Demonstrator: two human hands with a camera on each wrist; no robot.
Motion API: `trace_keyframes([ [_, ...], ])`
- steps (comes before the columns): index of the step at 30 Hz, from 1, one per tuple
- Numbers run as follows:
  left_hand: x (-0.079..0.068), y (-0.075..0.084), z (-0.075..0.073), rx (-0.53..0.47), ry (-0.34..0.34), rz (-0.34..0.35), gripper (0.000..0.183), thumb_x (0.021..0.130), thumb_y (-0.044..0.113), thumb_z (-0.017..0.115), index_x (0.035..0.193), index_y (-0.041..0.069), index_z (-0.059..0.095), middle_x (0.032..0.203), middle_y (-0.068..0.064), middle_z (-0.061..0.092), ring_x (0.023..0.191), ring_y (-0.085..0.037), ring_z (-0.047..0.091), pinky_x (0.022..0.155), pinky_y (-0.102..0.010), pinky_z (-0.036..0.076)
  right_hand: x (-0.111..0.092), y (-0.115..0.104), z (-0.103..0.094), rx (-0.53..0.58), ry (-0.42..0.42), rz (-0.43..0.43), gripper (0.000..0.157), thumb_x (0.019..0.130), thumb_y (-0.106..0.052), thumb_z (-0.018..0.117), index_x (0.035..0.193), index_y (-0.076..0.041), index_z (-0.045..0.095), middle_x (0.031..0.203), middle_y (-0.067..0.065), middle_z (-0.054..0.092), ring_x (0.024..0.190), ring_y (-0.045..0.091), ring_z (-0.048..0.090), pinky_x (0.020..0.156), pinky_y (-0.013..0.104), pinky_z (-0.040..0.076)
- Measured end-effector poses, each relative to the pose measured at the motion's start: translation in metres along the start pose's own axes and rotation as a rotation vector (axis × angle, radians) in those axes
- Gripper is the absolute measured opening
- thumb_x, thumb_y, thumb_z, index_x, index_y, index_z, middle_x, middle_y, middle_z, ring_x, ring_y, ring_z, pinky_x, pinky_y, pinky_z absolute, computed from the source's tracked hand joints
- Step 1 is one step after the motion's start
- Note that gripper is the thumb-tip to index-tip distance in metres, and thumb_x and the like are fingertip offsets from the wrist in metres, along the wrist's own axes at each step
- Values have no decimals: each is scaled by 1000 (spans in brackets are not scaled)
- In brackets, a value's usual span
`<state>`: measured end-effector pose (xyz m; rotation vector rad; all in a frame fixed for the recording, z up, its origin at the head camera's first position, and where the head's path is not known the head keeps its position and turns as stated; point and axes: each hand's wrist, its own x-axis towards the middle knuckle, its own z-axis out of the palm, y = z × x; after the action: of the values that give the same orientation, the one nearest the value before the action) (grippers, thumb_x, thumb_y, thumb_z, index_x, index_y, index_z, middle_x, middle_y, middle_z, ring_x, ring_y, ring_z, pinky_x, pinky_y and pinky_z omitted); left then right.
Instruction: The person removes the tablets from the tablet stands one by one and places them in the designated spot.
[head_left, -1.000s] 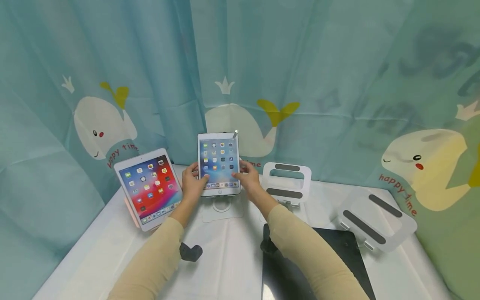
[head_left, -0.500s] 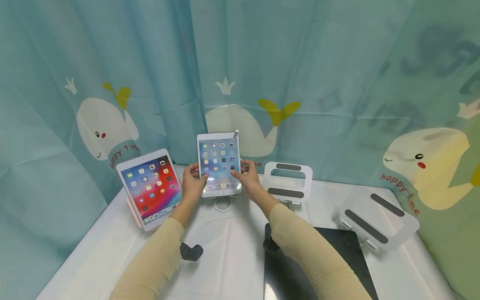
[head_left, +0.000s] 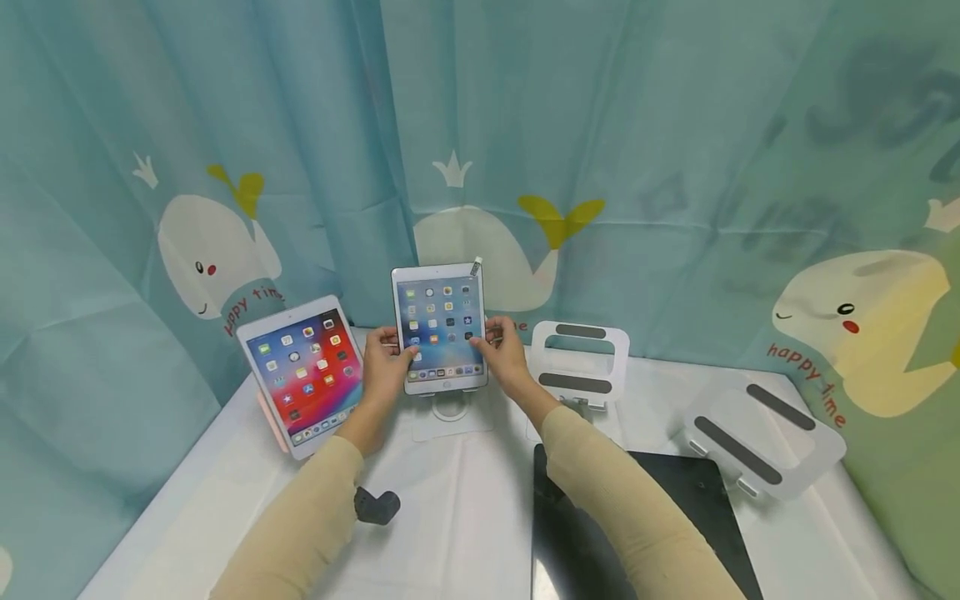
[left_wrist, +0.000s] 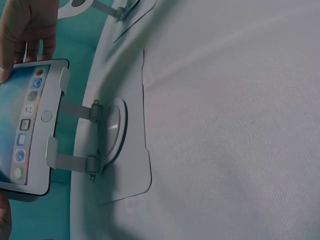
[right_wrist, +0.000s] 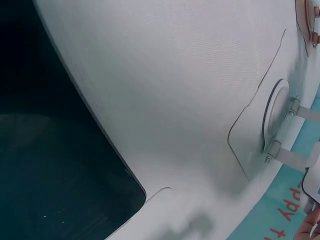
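Note:
A white-framed tablet (head_left: 442,333) with a lit screen of app icons stands upright on a silver folding stand (head_left: 453,421). At its left edge, my left hand (head_left: 384,367) grips it with the thumb on the front and fingers behind. My right hand (head_left: 507,357) holds the opposite edge in the same way. In the left wrist view, the bottom edge of the tablet (left_wrist: 46,132) lies against the stand's two lips, and two hinged arms join these to a flat base (left_wrist: 132,175). The right wrist view catches only a corner of the tablet (right_wrist: 313,182).
To the left, another white tablet (head_left: 303,379) with a red and blue screen leans on a pink stand (head_left: 272,421). Two silver stands (head_left: 617,358) (head_left: 810,462) are on the right. A large black tablet (head_left: 675,492) lies under my right forearm. Behind hangs a whale-print curtain (head_left: 660,150).
The tablet has turned very slightly counterclockwise, its top right corner a touch higher, with both hands still on its edges. The head view has shifted a little.

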<state>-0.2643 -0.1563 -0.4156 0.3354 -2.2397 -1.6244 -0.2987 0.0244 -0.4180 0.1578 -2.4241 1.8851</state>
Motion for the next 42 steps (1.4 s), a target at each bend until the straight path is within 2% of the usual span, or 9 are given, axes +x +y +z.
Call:
trace_keyframes([
  [7, -3, -2, -5, 5, -22, 60, 50, 87, 3, 65, 130, 0, 41, 111, -16, 49, 93, -25, 50, 81, -31, 42, -3, -2, -6, -18, -27, -24, 30, 87, -12, 67, 109, -5, 48, 94, 5, 50, 81, 16, 45, 68, 24, 39],
  [11, -5, -1, -7, -25, -31, 55, 48, 86, 3, 66, 129, 2, 43, 112, -15, 52, 91, -22, 48, 78, -27, 40, -4, -2, -8, -41, -42, -58, 30, 88, -11, 66, 112, -4, 49, 95, 7, 50, 82, 17, 47, 70, 24, 41],
  [15, -7, 0, -8, -35, -5, 52, 46, 84, 2, 68, 125, 1, 46, 108, -16, 53, 89, -21, 48, 74, -19, 40, -6, -2, -7, -80, -57, -105, 32, 90, -11, 64, 118, -4, 49, 97, 8, 51, 84, 18, 49, 73, 26, 43],
  [19, -8, 0, -12, -4, 19, 103, 45, 83, 3, 71, 122, 0, 49, 106, -17, 57, 89, -24, 52, 72, -16, 39, -12, -7, -7, -66, -46, -123, 32, 89, -9, 64, 118, -4, 50, 98, 10, 53, 86, 20, 50, 74, 29, 43],
  [25, -11, 7, -18, 30, 11, 156, 45, 83, 8, 72, 122, 1, 50, 106, -17, 58, 90, -25, 54, 71, -15, 39, -21, -16, -10, -91, -13, -139, 33, 89, -12, 65, 117, -5, 50, 100, 10, 55, 88, 21, 51, 75, 29, 43],
  [31, -18, 16, -23, 6, -26, 122, 47, 84, 10, 72, 124, 3, 49, 108, -13, 56, 92, -21, 52, 64, -10, 40, -29, -25, -19, -104, -40, -160, 33, 89, -14, 65, 116, -5, 49, 99, 10, 55, 85, 19, 51, 71, 27, 42],
  [38, -31, 21, -30, -3, -82, 107, 48, 85, 12, 71, 127, 6, 49, 110, -11, 56, 93, -19, 50, 62, -10, 42, -41, -33, -29, -46, -74, -80, 31, 88, -13, 66, 114, -7, 51, 94, 7, 51, 77, 16, 46, 64, 26, 48],
  [42, -37, 25, -32, -10, -116, 98, 48, 85, 12, 71, 127, 6, 49, 110, -11, 56, 93, -18, 50, 66, -10, 43, -49, -36, -35, -28, -81, -62, 32, 87, -10, 67, 114, -5, 51, 92, 8, 51, 74, 15, 46, 63, 28, 53],
])
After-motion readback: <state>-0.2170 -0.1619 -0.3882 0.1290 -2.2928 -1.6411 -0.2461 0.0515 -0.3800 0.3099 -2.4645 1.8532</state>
